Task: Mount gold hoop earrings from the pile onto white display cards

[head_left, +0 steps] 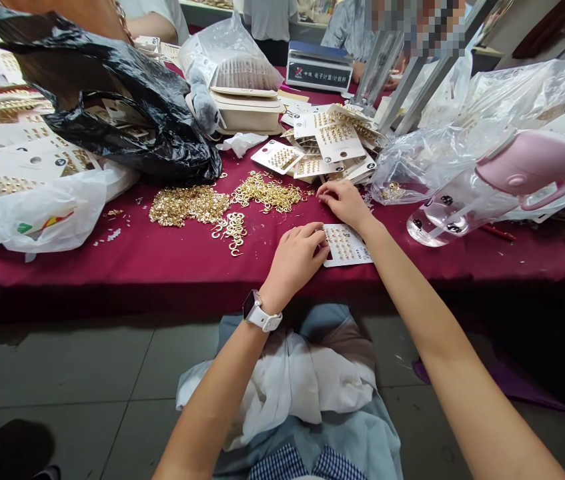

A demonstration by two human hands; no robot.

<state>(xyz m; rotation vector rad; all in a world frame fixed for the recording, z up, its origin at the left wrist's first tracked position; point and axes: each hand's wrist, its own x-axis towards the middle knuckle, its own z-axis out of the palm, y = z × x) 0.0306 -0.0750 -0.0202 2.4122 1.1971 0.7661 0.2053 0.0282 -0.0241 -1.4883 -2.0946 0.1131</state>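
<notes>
A white display card [346, 245] set with rows of small gold earrings lies near the front edge of the dark red table [172, 257]. My left hand [297, 257], a white watch on its wrist, has its fingers curled onto the card's left edge and grips it. My right hand [343, 202] reaches past the card, with its fingertips pinched at the edge of a heap of loose gold earrings [267, 193]. What the pinch holds is too small to make out. A second heap of gold pieces [189, 204] lies further left, with a few gold hoops [232, 230] nearer me.
A stack of filled earring cards [332, 143] lies behind the heaps. A black plastic bag [127, 113] stands back left, white bags with cards [37, 200] at far left, clear bags and a pink-lidded bottle [502, 180] at right. A scale [318, 67] and other people are behind.
</notes>
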